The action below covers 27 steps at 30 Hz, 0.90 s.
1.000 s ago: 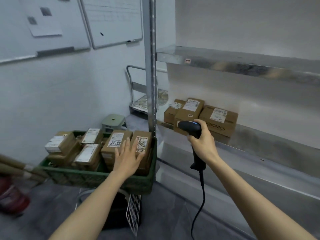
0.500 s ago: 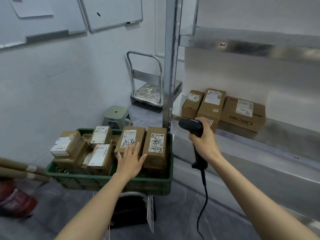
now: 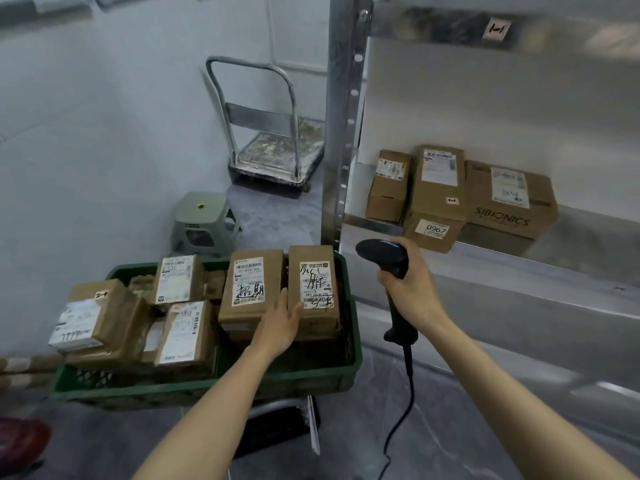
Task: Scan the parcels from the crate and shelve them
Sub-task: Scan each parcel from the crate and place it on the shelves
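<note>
A green crate (image 3: pixel 207 386) at lower left holds several brown cardboard parcels with white labels. My left hand (image 3: pixel 278 325) lies with fingers apart on the near ends of the two rightmost parcels, one (image 3: pixel 251 289) to the left and a narrower one (image 3: pixel 313 289) against the crate's right wall. To the right of the crate my right hand (image 3: pixel 412 289) grips a black corded barcode scanner (image 3: pixel 388 258), head pointing left. On the metal shelf (image 3: pixel 588 237) behind lie three parcels (image 3: pixel 440 188), one marked SIBIONICS.
The shelf's upright post (image 3: pixel 341 133) stands just behind the crate's right corner. A grey platform trolley (image 3: pixel 273 150) and a small green stool (image 3: pixel 206 220) sit by the white wall. A red object (image 3: pixel 20 441) lies at the lower left corner.
The view has dropped and closed in on the crate. My left hand slid right, from the middle parcel to the gap between the two rightmost parcels. The scanner hand stays beside the crate.
</note>
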Each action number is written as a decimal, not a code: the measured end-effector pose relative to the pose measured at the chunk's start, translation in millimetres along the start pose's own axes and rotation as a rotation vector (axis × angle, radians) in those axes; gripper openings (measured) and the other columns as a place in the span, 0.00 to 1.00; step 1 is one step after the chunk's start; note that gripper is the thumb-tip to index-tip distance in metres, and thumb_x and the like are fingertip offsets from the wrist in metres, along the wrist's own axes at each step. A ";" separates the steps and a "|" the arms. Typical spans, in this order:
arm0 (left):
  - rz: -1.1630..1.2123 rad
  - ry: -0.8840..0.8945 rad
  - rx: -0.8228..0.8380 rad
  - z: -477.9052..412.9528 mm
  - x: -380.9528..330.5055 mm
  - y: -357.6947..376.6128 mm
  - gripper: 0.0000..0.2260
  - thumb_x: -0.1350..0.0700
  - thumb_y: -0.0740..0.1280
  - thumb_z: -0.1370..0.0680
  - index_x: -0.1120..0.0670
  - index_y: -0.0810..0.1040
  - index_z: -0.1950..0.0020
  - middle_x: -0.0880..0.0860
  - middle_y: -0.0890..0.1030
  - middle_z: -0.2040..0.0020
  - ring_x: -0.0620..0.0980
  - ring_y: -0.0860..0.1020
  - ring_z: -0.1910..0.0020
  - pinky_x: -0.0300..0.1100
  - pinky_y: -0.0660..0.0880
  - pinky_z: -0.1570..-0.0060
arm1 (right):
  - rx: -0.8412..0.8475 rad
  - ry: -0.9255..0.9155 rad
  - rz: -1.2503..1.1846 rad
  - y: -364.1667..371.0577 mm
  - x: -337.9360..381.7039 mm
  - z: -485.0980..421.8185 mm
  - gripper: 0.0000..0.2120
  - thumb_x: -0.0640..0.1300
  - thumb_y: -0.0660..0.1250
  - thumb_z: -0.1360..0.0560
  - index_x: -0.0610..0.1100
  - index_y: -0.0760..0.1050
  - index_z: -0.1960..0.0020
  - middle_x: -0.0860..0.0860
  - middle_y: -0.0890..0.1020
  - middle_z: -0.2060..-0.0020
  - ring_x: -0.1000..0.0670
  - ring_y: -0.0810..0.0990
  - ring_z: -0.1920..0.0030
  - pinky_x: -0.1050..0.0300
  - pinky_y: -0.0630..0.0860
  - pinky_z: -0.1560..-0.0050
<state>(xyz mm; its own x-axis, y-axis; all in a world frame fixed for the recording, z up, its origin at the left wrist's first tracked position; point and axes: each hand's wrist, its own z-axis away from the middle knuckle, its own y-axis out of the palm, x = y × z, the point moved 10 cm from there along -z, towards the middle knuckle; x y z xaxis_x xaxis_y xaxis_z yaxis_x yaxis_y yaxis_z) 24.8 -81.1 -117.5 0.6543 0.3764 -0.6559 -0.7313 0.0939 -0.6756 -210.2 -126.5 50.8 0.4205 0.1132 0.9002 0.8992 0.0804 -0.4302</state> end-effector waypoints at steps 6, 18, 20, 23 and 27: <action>0.094 -0.020 0.015 -24.5 4.7 17.2 0.27 0.44 0.53 0.17 0.52 0.51 0.21 0.54 0.64 0.25 0.55 0.64 0.27 0.53 0.62 0.30 | 0.025 0.015 0.019 9.7 -20.4 -17.6 0.24 0.30 0.65 0.28 0.46 0.67 0.36 0.63 0.72 0.52 0.74 0.71 0.54 0.82 0.65 0.60; -0.069 0.084 -0.242 -34.5 -14.9 10.4 0.19 0.56 0.56 0.18 0.54 0.63 0.26 0.57 0.77 0.45 0.56 0.75 0.46 0.53 0.76 0.47 | 0.063 0.078 0.028 20.9 -46.8 -33.8 0.25 0.32 0.65 0.26 0.50 0.65 0.34 0.55 0.74 0.48 0.58 0.74 0.53 0.73 0.68 0.60; -0.066 0.059 -0.238 -35.5 -15.1 12.7 0.19 0.55 0.55 0.17 0.54 0.62 0.26 0.57 0.78 0.46 0.57 0.76 0.47 0.52 0.76 0.49 | 0.063 0.078 0.018 20.4 -48.0 -35.0 0.24 0.33 0.65 0.26 0.50 0.66 0.35 0.55 0.74 0.48 0.57 0.74 0.52 0.71 0.69 0.58; -0.050 0.001 -0.204 -38.9 -13.2 20.8 0.18 0.54 0.54 0.17 0.53 0.61 0.27 0.59 0.78 0.48 0.57 0.77 0.51 0.52 0.76 0.53 | 0.069 0.077 0.023 19.6 -49.9 -36.3 0.24 0.33 0.65 0.26 0.51 0.65 0.35 0.58 0.74 0.51 0.61 0.74 0.55 0.74 0.69 0.60; 0.029 -0.049 -0.138 -44.8 -6.6 36.3 0.19 0.54 0.53 0.17 0.53 0.59 0.26 0.60 0.75 0.41 0.59 0.75 0.45 0.53 0.75 0.46 | 0.075 0.079 0.022 20.0 -53.7 -35.9 0.23 0.33 0.65 0.26 0.54 0.65 0.38 0.59 0.73 0.50 0.59 0.73 0.53 0.74 0.68 0.59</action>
<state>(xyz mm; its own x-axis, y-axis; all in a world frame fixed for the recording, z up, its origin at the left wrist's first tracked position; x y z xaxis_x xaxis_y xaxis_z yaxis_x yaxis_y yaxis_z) 2.5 -121.5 -152.8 0.6203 0.4224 -0.6609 -0.7141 -0.0445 -0.6987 -210.5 -166.5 -3.8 0.4507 0.0374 0.8919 0.8795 0.1526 -0.4508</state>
